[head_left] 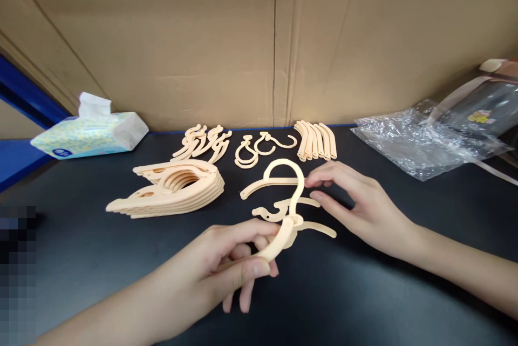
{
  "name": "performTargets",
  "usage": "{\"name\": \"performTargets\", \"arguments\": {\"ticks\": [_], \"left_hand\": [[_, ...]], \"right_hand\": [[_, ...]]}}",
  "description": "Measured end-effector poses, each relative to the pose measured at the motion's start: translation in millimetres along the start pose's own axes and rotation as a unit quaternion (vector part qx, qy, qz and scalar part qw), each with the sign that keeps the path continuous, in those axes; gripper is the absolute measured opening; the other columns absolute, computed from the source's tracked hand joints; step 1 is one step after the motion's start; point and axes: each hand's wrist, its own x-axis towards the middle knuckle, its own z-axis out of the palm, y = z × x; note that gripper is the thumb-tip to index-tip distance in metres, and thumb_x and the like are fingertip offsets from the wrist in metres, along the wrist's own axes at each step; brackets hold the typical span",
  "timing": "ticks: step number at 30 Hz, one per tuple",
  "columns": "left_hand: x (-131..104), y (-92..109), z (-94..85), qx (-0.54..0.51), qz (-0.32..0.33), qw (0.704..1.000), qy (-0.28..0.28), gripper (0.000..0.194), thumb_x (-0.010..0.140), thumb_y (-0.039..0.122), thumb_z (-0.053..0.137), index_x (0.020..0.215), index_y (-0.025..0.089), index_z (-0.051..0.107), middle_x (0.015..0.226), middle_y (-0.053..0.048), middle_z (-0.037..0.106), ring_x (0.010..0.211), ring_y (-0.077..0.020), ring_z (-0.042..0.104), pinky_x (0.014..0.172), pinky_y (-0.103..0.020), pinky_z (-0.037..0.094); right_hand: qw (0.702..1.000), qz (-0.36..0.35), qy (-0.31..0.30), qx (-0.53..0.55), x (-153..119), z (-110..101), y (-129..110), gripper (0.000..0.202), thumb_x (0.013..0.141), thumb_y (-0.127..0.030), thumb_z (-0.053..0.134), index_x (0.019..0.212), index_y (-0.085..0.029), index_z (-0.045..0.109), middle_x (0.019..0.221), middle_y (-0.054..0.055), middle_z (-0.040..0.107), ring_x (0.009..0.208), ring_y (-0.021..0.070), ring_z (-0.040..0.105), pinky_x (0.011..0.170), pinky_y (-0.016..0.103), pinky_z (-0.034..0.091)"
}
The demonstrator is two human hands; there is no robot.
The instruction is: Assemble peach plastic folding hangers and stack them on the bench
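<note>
My left hand (220,265) pinches a cream plastic hanger piece between thumb and fingers. From its far end rises a curved hanger hook (300,181). My right hand (364,208) hovers at the right, thumb and index finger apart, by the end of a curved hanger arm (259,187) lying on the table. Whether a fingertip touches that arm I cannot tell. Behind the held hanger lies a notched hanger piece (265,214), partly covered. A stack of folded hangers (182,203) sits to the left.
Along the back lie several notched arms (220,143), loose hooks (246,160) and a row of curved arms (315,143). A tissue box (91,133) stands back left. Crumpled clear plastic (416,143) and a transparent bag (489,103) are at right, before a cardboard wall (182,38).
</note>
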Motion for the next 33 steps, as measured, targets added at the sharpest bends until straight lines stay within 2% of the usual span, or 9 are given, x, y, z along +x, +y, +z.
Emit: {"name": "performTargets", "arguments": {"ticks": [3,5,8,12,17,21,25,28,33], "left_hand": [[-1,-2,1.2,-0.098,-0.025,0.995,-0.025,0.043,0.092,0.032,0.053,0.133,0.035,0.040,0.103,-0.002,0.056,0.061,-0.0066,0.058,0.051,-0.016,0.053],[-1,-3,-0.7,-0.152,-0.021,0.988,-0.031,0.052,0.091,0.028,0.054,0.137,0.039,0.032,0.110,-0.004,0.052,0.065,-0.0080,0.060,0.049,-0.016,0.054],[0,-1,-4.9,-0.222,0.003,0.974,-0.041,0.057,0.091,0.021,0.051,0.138,0.042,0.027,0.111,-0.005,0.051,0.067,-0.0098,0.062,0.043,-0.016,0.053],[1,6,-7.2,-0.246,-0.008,0.969,-0.023,0.057,0.089,0.011,0.050,0.134,0.041,0.033,0.100,0.000,0.052,0.067,-0.0091,0.061,0.045,-0.016,0.055],[7,1,-7.4,-0.279,-0.032,0.959,-0.032,0.035,0.093,0.029,0.052,0.126,0.034,0.041,0.082,0.003,0.052,0.059,-0.0085,0.059,0.046,-0.019,0.056],[9,-2,-8.4,-0.294,-0.043,0.954,-0.031,0.027,0.094,0.035,0.050,0.119,0.027,0.046,0.071,0.004,0.051,0.049,-0.0056,0.051,0.043,-0.018,0.055],[7,2,-7.7,-0.283,-0.056,0.957,-0.009,0.028,0.093,0.040,0.050,0.116,0.024,0.048,0.069,0.004,0.050,0.044,-0.0045,0.045,0.036,-0.013,0.048],[7,3,-7.1,-0.289,-0.065,0.955,0.007,0.029,0.093,0.042,0.049,0.115,0.023,0.050,0.067,0.004,0.049,0.044,-0.0051,0.046,0.036,-0.014,0.049],[7,5,-6.5,-0.300,-0.044,0.953,0.005,0.028,0.094,0.042,0.046,0.111,0.020,0.052,0.064,0.003,0.049,0.044,-0.0062,0.047,0.038,-0.016,0.052]], "right_hand": [[0.996,-0.020,-0.068,-0.054,2,2,6,0.028,0.093,-0.016,0.045,0.118,-0.025,0.054,0.124,0.004,0.058,0.114,0.0167,0.053,0.097,0.035,0.043],[0.993,-0.019,-0.091,-0.077,2,3,8,0.030,0.094,-0.017,0.043,0.120,-0.027,0.055,0.129,0.003,0.056,0.116,0.0174,0.052,0.099,0.038,0.042],[0.994,-0.005,-0.082,-0.078,2,5,9,0.024,0.095,-0.020,0.044,0.113,-0.026,0.059,0.120,0.003,0.062,0.107,0.0178,0.058,0.093,0.039,0.045],[0.996,0.042,-0.055,-0.048,2,5,11,0.017,0.093,-0.024,0.048,0.102,-0.023,0.062,0.101,0.004,0.065,0.090,0.0162,0.060,0.079,0.033,0.049],[0.995,0.083,-0.040,-0.043,2,5,14,0.017,0.090,-0.028,0.054,0.104,-0.023,0.063,0.095,0.002,0.065,0.089,0.0166,0.060,0.079,0.032,0.048],[0.995,0.086,-0.027,-0.046,2,5,14,0.017,0.091,-0.027,0.052,0.104,-0.024,0.063,0.090,0.001,0.067,0.083,0.0157,0.061,0.080,0.033,0.047],[0.995,0.096,-0.004,-0.001,1,3,14,0.016,0.093,-0.023,0.046,0.100,-0.022,0.061,0.090,0.001,0.066,0.082,0.0147,0.062,0.075,0.030,0.049],[0.996,0.089,-0.009,0.018,2,3,13,0.016,0.094,-0.023,0.045,0.099,-0.021,0.060,0.093,0.003,0.064,0.082,0.0143,0.062,0.072,0.028,0.050],[0.997,0.067,-0.023,-0.020,2,5,9,0.016,0.092,-0.028,0.051,0.099,-0.022,0.063,0.096,0.004,0.062,0.090,0.0167,0.060,0.080,0.031,0.049]]}}
